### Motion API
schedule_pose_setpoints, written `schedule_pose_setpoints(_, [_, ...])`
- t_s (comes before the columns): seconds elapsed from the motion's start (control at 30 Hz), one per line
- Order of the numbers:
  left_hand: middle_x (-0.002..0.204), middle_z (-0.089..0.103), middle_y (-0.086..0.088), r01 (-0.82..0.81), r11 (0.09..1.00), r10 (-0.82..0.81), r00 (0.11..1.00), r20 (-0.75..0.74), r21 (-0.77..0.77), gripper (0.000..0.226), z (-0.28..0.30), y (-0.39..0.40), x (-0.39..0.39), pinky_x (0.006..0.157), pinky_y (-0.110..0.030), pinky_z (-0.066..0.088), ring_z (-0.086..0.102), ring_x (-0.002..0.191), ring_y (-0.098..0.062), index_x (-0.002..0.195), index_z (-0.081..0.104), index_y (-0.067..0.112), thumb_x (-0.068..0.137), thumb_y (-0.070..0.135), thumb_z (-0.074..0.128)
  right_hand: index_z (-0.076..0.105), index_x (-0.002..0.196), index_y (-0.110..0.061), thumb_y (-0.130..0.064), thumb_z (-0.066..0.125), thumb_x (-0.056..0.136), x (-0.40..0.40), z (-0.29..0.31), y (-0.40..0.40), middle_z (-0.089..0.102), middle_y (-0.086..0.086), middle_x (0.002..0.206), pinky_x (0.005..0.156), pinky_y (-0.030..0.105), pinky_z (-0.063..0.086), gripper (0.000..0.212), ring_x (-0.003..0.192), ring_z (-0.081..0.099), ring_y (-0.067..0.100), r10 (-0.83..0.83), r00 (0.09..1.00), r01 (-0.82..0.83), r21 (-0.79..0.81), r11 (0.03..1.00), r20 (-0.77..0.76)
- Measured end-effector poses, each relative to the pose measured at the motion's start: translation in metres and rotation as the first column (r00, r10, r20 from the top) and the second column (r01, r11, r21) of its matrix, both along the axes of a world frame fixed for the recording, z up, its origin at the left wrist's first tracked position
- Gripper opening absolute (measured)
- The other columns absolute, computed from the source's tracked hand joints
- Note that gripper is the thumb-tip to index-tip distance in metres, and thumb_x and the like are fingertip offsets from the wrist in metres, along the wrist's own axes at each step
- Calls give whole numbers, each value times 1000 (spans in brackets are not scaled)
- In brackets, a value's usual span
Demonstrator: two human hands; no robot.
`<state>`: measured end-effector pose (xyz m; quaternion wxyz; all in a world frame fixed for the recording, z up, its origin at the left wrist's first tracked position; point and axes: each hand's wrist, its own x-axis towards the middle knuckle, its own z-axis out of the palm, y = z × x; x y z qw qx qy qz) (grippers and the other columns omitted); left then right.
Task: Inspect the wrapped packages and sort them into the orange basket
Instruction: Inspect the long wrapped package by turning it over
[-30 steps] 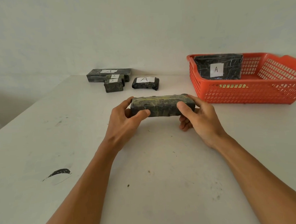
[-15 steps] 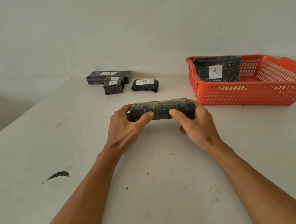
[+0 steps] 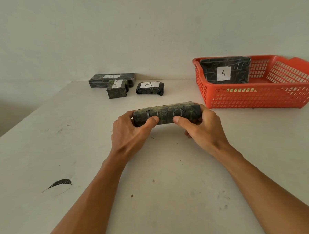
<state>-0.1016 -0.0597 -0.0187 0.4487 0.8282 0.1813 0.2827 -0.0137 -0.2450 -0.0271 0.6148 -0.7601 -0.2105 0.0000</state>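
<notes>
A long wrapped package (image 3: 167,114) is held just above the surface (image 3: 80,147), near the orange basket (image 3: 256,97), its ends gripped by the curled fingers of the left hand (image 3: 131,132) and the right hand (image 3: 204,128). It is judged stiff, moderately heavy and slick-wrapped; end holds suit it.

the fingers of the left hand (image 3: 131,134) and right hand (image 3: 207,130) curl out of sight behind the held package (image 3: 168,113), whose far side and any label can't be seen; the orange basket (image 3: 256,99) is cut off at the right edge, and its near wall hides the foot of the package inside (image 3: 225,73)
</notes>
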Motion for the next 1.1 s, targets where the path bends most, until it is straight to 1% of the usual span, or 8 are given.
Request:
schedule_pose_setpoints(0.17, [63,65,8,15,999,-15,1000,-4,-38,35,1,1,-1,58,-36,53,61,56,-17,81,67,30,70,63,65,70,105,-23,-32,72,86,5,2,-5,72,3,79,62,38,58,21,67,70,26,100,994,-96,77,992,-51])
schedule_pose_setpoints(0.3, [57,62,9,27,998,-28,1000,-11,-49,32,2,2,-2,58,-34,52,60,53,-15,79,68,29,71,60,66,69,108,-14,-30,61,83,7,4,-8,64,14,75,60,41,55,30,65,67,32,156,981,-141,130,981,-114])
schedule_pose_setpoints(0.53, [50,59,9,52,998,-52,999,-12,-45,31,4,3,-3,53,-28,48,58,50,-13,76,68,26,75,57,65,69,114,-10,-27,69,79,10,7,-10,64,11,72,56,36,55,39,62,67,30,198,962,-153,224,962,-190])
schedule_pose_setpoints(0.73, [61,62,-5,138,982,-139,990,3,-130,26,4,7,-3,47,-30,48,59,47,-20,78,67,22,82,48,67,67,117,-14,-29,62,79,11,13,-13,74,13,80,62,37,57,41,75,73,32,239,934,-152,310,938,-265])
schedule_pose_setpoints(0.9, [95,73,-13,155,969,-161,987,-18,-193,10,6,10,-2,43,-21,44,69,59,-20,100,68,25,94,33,65,63,121,-11,-18,73,78,3,16,-9,77,19,84,68,41,62,45,75,75,36,195,957,-114,339,934,-216])
schedule_pose_setpoints(0.97, [108,71,-8,128,973,-132,991,-9,-192,35,7,8,-2,44,-24,46,73,66,-19,128,61,26,95,34,66,61,121,-10,-7,77,83,-3,19,-8,78,16,85,69,44,65,41,74,76,35,143,979,-81,359,930,-148])
schedule_pose_setpoints(1.03, [119,66,-4,100,971,-106,994,-15,-216,73,7,4,-1,47,-29,52,75,73,-18,155,32,24,93,35,69,60,119,-13,-4,80,82,-9,20,-5,79,13,88,69,45,65,43,75,76,33,92,993,-61,359,931,-72])
schedule_pose_setpoints(1.1, [128,62,-7,157,936,-160,987,15,-315,90,8,-1,-1,55,-35,60,76,82,-20,159,19,27,89,37,74,58,119,-18,-16,87,73,-15,21,-2,78,11,93,68,43,64,54,80,76,31,57,998,-50,334,941,-10])
